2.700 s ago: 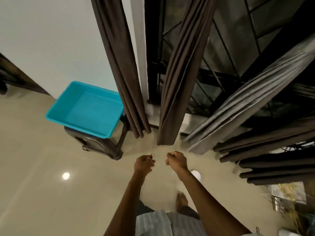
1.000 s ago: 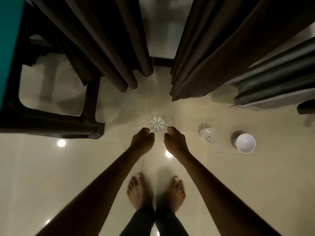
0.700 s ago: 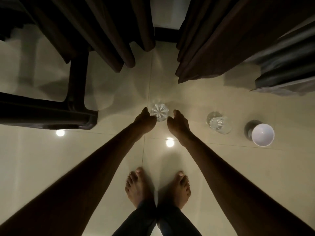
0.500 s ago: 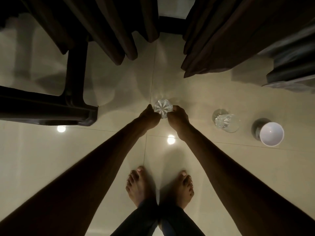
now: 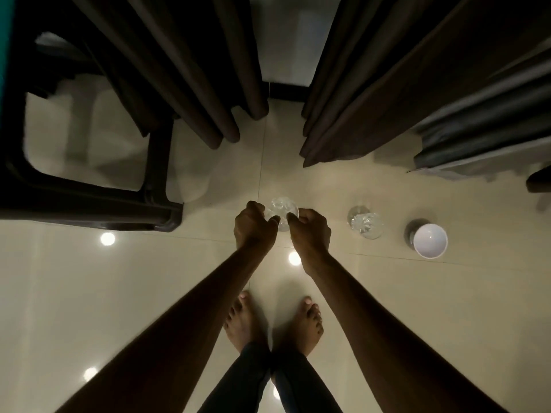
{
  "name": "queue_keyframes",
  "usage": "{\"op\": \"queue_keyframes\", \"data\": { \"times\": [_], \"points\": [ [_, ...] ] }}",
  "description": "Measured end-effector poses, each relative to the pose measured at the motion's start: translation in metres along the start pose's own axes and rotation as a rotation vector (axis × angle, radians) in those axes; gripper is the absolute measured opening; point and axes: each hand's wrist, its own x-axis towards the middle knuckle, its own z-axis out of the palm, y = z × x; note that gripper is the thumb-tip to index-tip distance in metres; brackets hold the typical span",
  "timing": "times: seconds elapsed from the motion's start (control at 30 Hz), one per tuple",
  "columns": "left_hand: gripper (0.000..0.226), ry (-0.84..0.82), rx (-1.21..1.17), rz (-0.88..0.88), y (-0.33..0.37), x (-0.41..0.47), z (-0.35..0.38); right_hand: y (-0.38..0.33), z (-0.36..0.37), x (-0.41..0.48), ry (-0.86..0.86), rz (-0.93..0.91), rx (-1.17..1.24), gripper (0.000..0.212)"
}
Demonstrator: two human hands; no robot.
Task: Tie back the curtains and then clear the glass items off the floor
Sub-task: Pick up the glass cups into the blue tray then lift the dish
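Observation:
A clear cut glass (image 5: pixel 281 207) sits between my two hands just above the beige floor. My left hand (image 5: pixel 253 226) grips its left side with curled fingers, and my right hand (image 5: pixel 308 229) grips its right side. A second clear glass (image 5: pixel 366 222) stands on the floor to the right, and a white cup (image 5: pixel 430 240) stands beyond it. Dark brown curtains hang down at the left (image 5: pixel 190 93) and at the right (image 5: pixel 357 108), with a gap between them.
A dark plastic stool (image 5: pixel 98 201) stands at the left, with a strip of teal tub (image 5: pixel 6 40) at the frame's edge. A grey curtain (image 5: pixel 483 144) bunches at the far right. My bare feet (image 5: pixel 272 326) stand close together below my hands.
I have bent down from standing at the curtains. My hands dropped to the floor and closed on either side of the glass, which now looks raised a little.

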Motion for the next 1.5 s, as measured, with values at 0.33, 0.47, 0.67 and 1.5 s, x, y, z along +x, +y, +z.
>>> {"op": "queue_keyframes", "data": {
  "times": [0.33,0.47,0.67,1.5],
  "points": [
    [0.030,0.100,0.023,0.101,0.066,-0.127,-0.100,-0.072,-0.080,-0.131,0.073,0.062,0.248,0.030],
    [0.029,0.110,-0.012,0.120,0.090,-0.189,-0.146,-0.098,-0.114,-0.193,0.050,0.023,0.270,0.034],
    [0.032,0.152,-0.085,0.139,0.112,-0.290,-0.211,-0.134,-0.163,-0.285,0.015,-0.038,0.307,0.029],
    [0.018,0.233,-0.734,0.068,0.025,-0.409,-0.426,-0.254,-0.091,-0.553,0.008,-0.119,0.534,0.022]
  ]
}}
